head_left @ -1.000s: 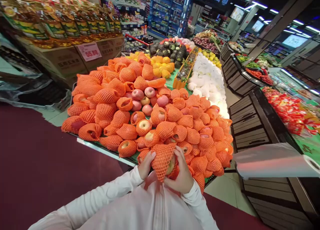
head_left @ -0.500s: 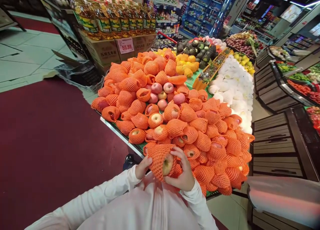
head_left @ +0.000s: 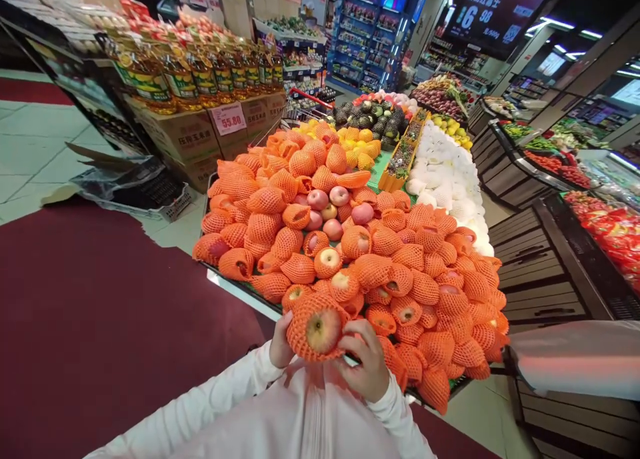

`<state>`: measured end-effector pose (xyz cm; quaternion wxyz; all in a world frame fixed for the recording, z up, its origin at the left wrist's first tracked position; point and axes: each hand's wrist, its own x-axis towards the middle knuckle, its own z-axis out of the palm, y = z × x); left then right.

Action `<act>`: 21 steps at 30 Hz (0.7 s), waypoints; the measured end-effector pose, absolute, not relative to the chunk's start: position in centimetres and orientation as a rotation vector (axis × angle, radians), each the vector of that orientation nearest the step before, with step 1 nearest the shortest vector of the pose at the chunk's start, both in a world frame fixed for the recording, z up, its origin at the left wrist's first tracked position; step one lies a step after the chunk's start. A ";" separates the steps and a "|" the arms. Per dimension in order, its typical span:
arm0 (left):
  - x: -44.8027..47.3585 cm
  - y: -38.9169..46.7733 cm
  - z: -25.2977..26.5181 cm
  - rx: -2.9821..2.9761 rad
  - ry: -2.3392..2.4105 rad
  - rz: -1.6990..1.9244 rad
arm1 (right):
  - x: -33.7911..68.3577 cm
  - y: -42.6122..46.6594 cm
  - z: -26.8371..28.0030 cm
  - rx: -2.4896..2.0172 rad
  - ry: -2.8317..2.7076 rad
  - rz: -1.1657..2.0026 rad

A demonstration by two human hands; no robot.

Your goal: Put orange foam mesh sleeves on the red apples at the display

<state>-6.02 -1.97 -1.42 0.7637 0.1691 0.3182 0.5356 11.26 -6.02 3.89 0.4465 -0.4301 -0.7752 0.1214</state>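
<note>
A: Where the two bare hands meet before the chest in the head view, what lies between them?

B: A round, pale yellow apple with a pink blush (head_left: 324, 332), inside an orange foam-mesh sleeve (head_left: 298, 332). It lies to the right of the left hand (head_left: 281, 344) and to the left of the right hand (head_left: 368, 364). Neither is nearer; both touch it.

A: And each grip?

B: The left grip presses the sleeve's left edge, its fingers partly hidden. The right grip curls, its fingertips pinching the opposite edge.

A: Any long axis?

B: None plain; the dimpled end faces the camera.

A: The surface and room?

B: The apple is held at the near edge of a green-lined counter with a pale rim (head_left: 245, 298). Beyond rises a heap of orange-sleeved apples (head_left: 420, 286), a few bare pink apples (head_left: 339, 196) among them. Golden oil bottles (head_left: 185, 82) stand farther left, above a dark red carpet (head_left: 100, 306).
</note>
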 end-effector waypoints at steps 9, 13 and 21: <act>-21.8 1.7 0.0 0.276 0.740 1.224 | -4.9 -3.8 2.1 -1.140 -1.857 0.345; -27.1 1.9 -1.3 0.458 0.648 0.964 | -9.7 -4.1 1.6 -1.180 -1.722 0.219; -30.5 2.8 0.2 1.339 0.627 0.640 | -14.0 -4.7 0.3 -1.207 -1.758 0.428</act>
